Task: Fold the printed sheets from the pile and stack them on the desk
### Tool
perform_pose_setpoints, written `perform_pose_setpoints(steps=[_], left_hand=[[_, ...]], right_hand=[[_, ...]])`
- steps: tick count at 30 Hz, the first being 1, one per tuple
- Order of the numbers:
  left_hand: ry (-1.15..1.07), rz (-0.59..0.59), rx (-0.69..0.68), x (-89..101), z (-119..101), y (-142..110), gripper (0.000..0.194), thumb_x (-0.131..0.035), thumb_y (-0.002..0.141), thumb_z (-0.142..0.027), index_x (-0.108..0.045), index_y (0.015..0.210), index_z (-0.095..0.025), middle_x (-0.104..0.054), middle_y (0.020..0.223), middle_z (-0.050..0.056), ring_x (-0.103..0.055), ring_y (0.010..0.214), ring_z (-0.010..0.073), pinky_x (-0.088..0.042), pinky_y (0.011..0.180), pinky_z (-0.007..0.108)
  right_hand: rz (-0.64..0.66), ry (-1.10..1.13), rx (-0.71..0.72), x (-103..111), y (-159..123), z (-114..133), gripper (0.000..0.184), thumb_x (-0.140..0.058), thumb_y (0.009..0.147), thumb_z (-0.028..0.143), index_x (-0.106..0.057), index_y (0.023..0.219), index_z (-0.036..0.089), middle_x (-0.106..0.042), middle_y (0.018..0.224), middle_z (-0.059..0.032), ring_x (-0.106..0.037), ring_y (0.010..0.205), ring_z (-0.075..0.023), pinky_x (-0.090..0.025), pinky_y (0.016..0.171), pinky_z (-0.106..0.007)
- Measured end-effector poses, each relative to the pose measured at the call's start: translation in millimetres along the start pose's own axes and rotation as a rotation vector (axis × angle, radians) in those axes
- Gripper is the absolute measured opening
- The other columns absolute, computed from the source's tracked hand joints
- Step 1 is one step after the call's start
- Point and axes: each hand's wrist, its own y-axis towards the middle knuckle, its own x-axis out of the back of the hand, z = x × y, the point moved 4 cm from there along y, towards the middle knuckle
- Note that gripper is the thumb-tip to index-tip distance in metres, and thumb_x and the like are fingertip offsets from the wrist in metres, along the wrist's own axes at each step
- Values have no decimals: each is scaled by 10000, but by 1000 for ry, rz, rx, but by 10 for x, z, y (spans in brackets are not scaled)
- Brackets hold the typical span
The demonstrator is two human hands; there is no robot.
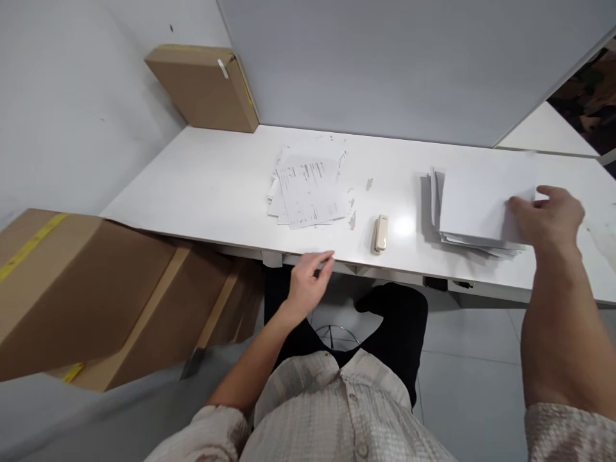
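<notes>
My left hand (310,282) hovers at the front edge of the table, thumb and index finger pinched together. Whatever may be between those fingertips is too small to make out. At the right, my right hand (551,215) grips the right edge of a white paper sheet (481,202), thumb on top, on an uneven stack of papers (469,240). A cream stapler (380,234) lies between my hands near the front edge. Left of it rests a loose pile of printed papers (310,192), the top one slightly turned.
A cardboard box (206,90) leans against the wall at the back left of the white table (202,186). Larger boxes with yellow tape (72,289) crowd the left side below the tabletop. A grey panel (366,64) rises along the back edge.
</notes>
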Motion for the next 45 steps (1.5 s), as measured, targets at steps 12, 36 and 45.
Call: perform_pose_setpoints(steps=[12, 36, 45], left_hand=[[670, 215, -103, 94, 751, 672, 395, -479, 878, -379, -573, 1153, -112, -636, 1100, 166, -567, 1037, 297, -437, 891, 432], [356, 31, -235, 495, 421, 240, 171, -462, 869, -184, -632, 892, -192, -690, 875, 63, -607, 914, 196, -476, 850, 379], [266, 189, -303, 600, 321, -315, 217, -492, 875, -336, -662, 941, -217, -698, 980, 67, -577, 1036, 228, -456, 899, 424]], right_hand=[[99, 40, 382, -949, -1713, 1184, 292, -478, 893, 310, -562, 1156, 216, -629, 1034, -102, -632, 760, -196, -540, 697, -374], [663, 1042, -436, -1956, -2082, 1649, 538, -431, 812, 645, -581, 1046, 183, -667, 973, -98, -650, 677, -174, -542, 631, -327], [653, 1051, -566, -1909, -2276, 1462, 451, -711, 696, 416, -610, 1079, 201, -690, 1070, -89, -665, 903, -257, -535, 792, -400]])
